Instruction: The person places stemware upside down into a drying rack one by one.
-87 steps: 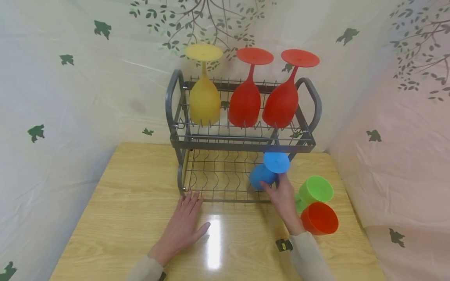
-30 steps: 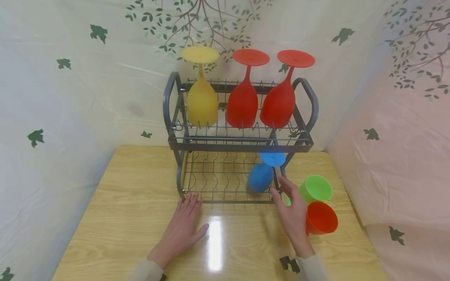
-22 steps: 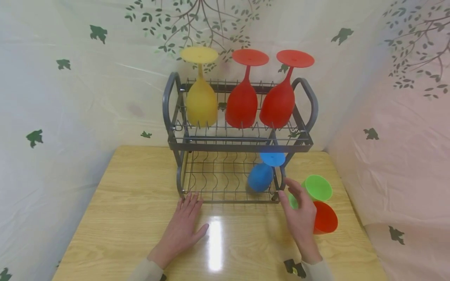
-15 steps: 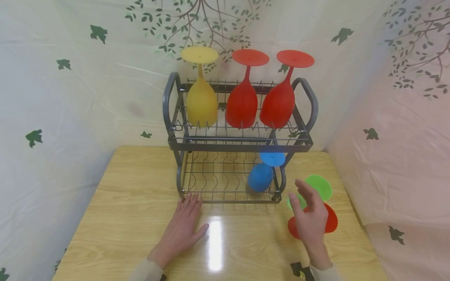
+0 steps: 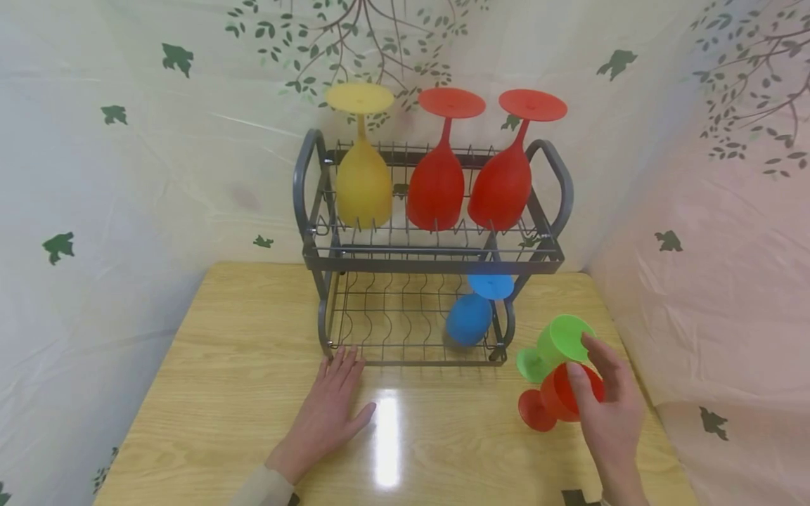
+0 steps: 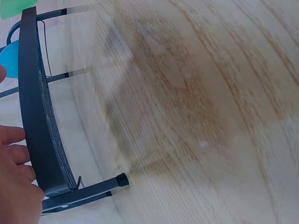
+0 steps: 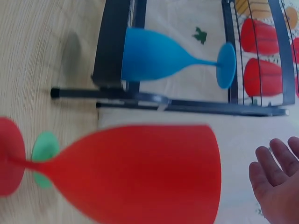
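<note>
My left hand [image 5: 324, 414] lies at the front left of the two-tier dish rack [image 5: 433, 265], its fingertips on the lower front rail. In the left wrist view, the fingers [image 6: 16, 154] touch the rail's dark side. My right hand [image 5: 610, 414] hovers at the rim of a red plastic goblet [image 5: 552, 402], thumb and fingers spread and holding nothing. In the right wrist view that red goblet [image 7: 154, 172] stands upright, apart from the fingers. Just behind it stands a green goblet [image 5: 549, 351]. Upside down on the lower tier, at its right end, is a blue goblet [image 5: 468, 320].
Upside down on the upper tier are a yellow goblet [image 5: 364, 186] and two red ones, the middle red goblet [image 5: 435, 190] and the tilted right red goblet [image 5: 503, 186]. A patterned sheet [image 5: 158, 176] hangs behind and beside the wooden table [image 5: 240, 337].
My right hand let go of the blue goblet, leaving it on the lower tier, then moved right and toward me to the red goblet. The left hand stayed in place.
</note>
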A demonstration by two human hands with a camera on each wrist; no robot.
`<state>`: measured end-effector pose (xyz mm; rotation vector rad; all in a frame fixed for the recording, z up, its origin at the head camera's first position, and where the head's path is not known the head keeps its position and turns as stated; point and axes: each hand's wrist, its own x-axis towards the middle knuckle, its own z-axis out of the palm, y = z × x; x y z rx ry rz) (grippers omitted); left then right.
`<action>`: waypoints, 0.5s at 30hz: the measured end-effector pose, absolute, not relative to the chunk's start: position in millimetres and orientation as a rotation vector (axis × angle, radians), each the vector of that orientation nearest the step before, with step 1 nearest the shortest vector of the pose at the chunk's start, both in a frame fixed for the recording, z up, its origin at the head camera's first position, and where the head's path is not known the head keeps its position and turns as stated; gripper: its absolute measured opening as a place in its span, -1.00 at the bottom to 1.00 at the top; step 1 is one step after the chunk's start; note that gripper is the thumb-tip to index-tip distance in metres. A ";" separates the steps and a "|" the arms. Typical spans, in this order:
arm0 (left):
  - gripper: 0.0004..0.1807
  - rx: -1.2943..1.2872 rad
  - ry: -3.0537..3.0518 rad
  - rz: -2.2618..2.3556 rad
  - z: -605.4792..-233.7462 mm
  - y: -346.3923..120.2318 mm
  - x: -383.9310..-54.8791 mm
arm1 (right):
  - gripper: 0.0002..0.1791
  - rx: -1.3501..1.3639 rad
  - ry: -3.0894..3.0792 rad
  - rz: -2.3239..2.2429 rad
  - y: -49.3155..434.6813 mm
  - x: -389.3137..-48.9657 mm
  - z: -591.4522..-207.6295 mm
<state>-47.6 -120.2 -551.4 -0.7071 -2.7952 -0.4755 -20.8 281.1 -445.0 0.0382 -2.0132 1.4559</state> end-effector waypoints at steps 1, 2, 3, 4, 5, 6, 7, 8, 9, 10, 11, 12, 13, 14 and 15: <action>-0.13 -0.708 -2.794 -0.475 -551.6 -120.3 -47.7 | -0.43 0.029 -2.002 1.476 284.6 -19.5 -445.0; -0.13 -0.708 -2.793 -0.475 -551.8 -120.4 -47.7 | -0.43 0.021 -1.990 1.497 288.1 -18.5 -445.2; -0.13 -0.709 -2.793 -0.474 -551.8 -120.5 -47.7 | -0.42 0.016 -1.983 1.513 291.6 -17.3 -445.6; -0.13 -0.709 -2.793 -0.477 -551.9 -120.6 -47.7 | -0.42 0.009 -1.978 1.526 295.1 -16.3 -446.1; -0.13 -0.709 -2.793 -0.477 -551.7 -120.8 -47.5 | -0.41 0.001 -1.983 1.527 298.3 -15.1 -446.7; -0.13 -0.710 -2.792 -0.477 -551.6 -120.8 -47.5 | -0.40 -0.012 -1.986 1.536 301.5 -13.9 -447.4; -0.14 -0.711 -2.792 -0.478 -551.7 -120.6 -47.6 | -0.39 -0.024 -1.992 1.540 304.4 -12.9 -447.9; -0.14 -0.710 -2.790 -0.477 -551.9 -120.5 -47.7 | -0.38 -0.030 -2.001 1.536 307.1 -11.8 -448.6; -0.14 -0.710 -2.790 -0.475 -552.0 -120.5 -47.7 | -0.37 -0.034 -2.014 1.529 309.7 -10.8 -449.3; -0.14 -0.708 -2.789 -0.474 -552.0 -120.4 -47.6 | -0.37 -0.041 -2.031 1.520 312.1 -9.9 -449.9; -0.13 -0.708 -2.790 -0.471 -551.9 -120.3 -47.6 | -0.36 -0.044 -2.042 1.520 314.2 -9.0 -450.5; -0.13 -0.706 -2.791 -0.473 -551.8 -120.2 -47.5 | -0.35 -0.052 -2.059 1.517 316.4 -8.0 -451.2; -0.13 -0.704 -2.793 -0.473 -552.0 -120.0 -47.5 | -0.34 -0.060 -2.083 1.505 318.3 -7.1 -451.8; -0.13 -0.703 -2.796 -0.473 -551.8 -120.0 -47.4 | -0.33 -0.063 -2.107 1.492 320.6 -6.1 -453.2; -0.13 -0.703 -2.799 -0.471 -551.7 -120.1 -47.3 | -0.31 -0.068 -2.130 1.484 322.7 -5.1 -454.5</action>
